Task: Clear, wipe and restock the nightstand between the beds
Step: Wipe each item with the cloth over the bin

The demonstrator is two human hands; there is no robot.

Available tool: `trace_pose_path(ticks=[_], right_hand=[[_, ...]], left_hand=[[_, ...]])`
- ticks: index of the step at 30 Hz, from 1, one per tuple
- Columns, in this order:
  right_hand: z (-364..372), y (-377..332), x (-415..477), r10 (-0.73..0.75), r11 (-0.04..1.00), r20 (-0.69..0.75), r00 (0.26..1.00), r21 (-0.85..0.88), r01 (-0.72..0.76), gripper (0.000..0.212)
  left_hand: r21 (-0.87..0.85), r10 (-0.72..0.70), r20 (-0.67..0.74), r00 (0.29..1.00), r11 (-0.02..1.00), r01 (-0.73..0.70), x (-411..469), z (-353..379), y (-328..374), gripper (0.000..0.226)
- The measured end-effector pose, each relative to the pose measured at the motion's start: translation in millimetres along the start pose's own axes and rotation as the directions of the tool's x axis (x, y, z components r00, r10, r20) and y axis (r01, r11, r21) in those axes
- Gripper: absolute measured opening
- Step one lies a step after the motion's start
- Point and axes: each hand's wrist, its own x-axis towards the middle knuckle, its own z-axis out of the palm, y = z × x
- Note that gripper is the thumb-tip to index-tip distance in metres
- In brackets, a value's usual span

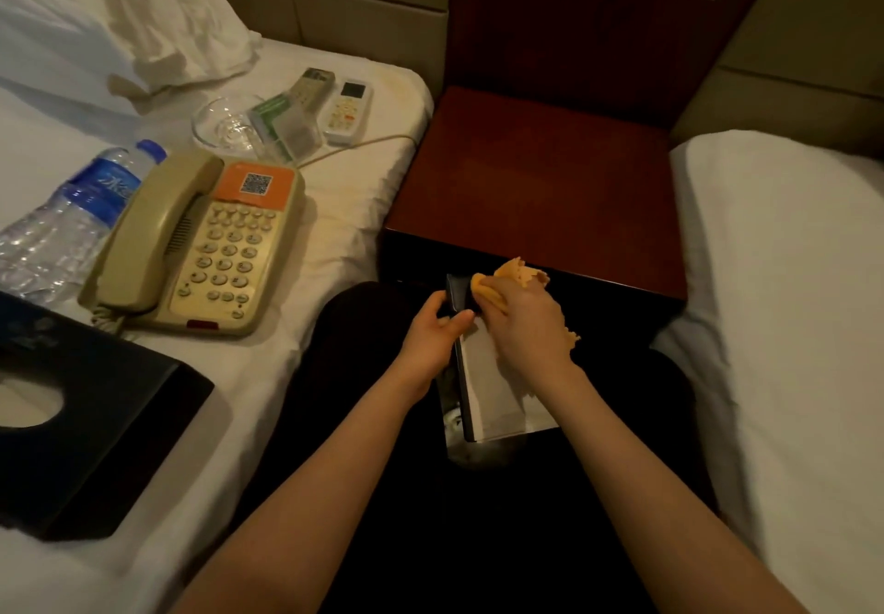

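Note:
The dark red wooden nightstand (535,182) stands between the two beds, its top bare. In front of it, over my lap, my left hand (437,331) grips the upper edge of a flat black-framed card holder (488,393) with a pale face. My right hand (526,321) holds a yellow cloth (514,276) and presses it on the holder's top end. The holder's far end is hidden under both hands.
On the left bed lie a beige telephone (201,245) with its cord, a water bottle (71,221), a glass ashtray (225,127), two remotes (347,111), a green-labelled packet (284,125) and a black tissue box (86,427). A white bed (789,302) lies right.

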Motion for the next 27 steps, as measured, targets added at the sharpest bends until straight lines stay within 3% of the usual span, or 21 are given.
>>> trace_pose_path(ticks=[3,8,12,16,23,25,27], right_hand=[[-2,0,7,0.052,0.998,-0.061,0.997,0.045,-0.049,0.037],[9,-13,-2,-0.109,0.994,0.048,0.993,0.024,0.108,0.036],[2,-5,10,0.018,1.0,-0.073,0.997,0.022,-0.017,0.036],[8,-6,-4,-0.108,0.994,0.037,0.993,-0.011,0.109,0.038],[3,31,13,0.23,0.973,-0.176,0.957,0.061,-0.223,0.032],[7,25,10,0.207,0.977,-0.171,0.963,0.092,-0.194,0.033],[15,12,6,0.09,0.995,-0.09,0.992,0.048,-0.086,0.035]], left_hand=[[0.028,-0.014,0.017,1.0,1.0,0.013,3,1,0,0.047],[0.034,0.041,0.029,0.999,0.999,-0.042,4,-1,-3,0.029],[-0.045,0.033,0.007,0.999,0.998,-0.033,1,0,2,0.03],[-0.108,0.027,-0.021,0.999,0.994,-0.029,2,0,1,0.022],[-0.074,0.011,-0.047,0.999,0.997,-0.014,2,1,3,0.03],[-0.061,0.01,-0.047,0.999,0.998,-0.013,4,2,1,0.031],[-0.06,0.02,-0.044,0.999,0.998,-0.022,4,2,0,0.03]])
